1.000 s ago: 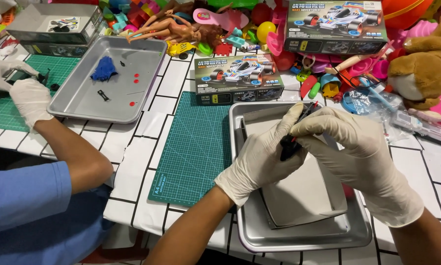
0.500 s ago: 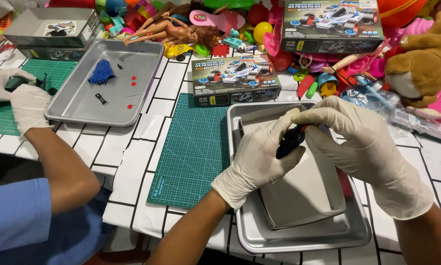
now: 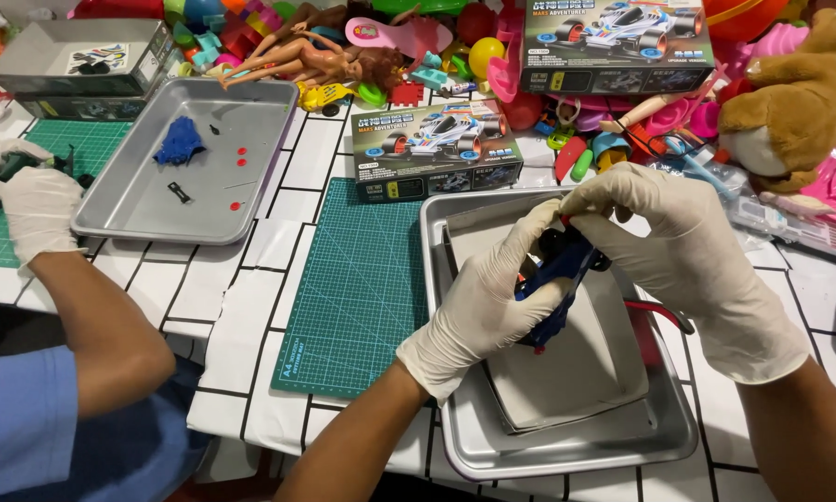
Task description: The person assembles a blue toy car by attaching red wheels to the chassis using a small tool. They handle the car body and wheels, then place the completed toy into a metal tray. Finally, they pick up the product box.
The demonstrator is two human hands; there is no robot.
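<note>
1. The small blue-and-black plastic toy car (image 3: 557,279) looks light, stiff and somewhat fragile at its little wheels; the firm body sides seem the safest hold.
2. It sits above the silver metal tray (image 3: 455,437) on the desk, between both hands.
3. The gloved left hand (image 3: 492,302) cups it from below, closed around it.
4. The gloved right hand (image 3: 687,251) pinches its top.

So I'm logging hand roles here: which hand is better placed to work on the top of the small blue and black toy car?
Probably the right hand: its fingertips pinch the top of the small blue and black toy car, while the left hand cradles it from below over the metal tray.
</note>
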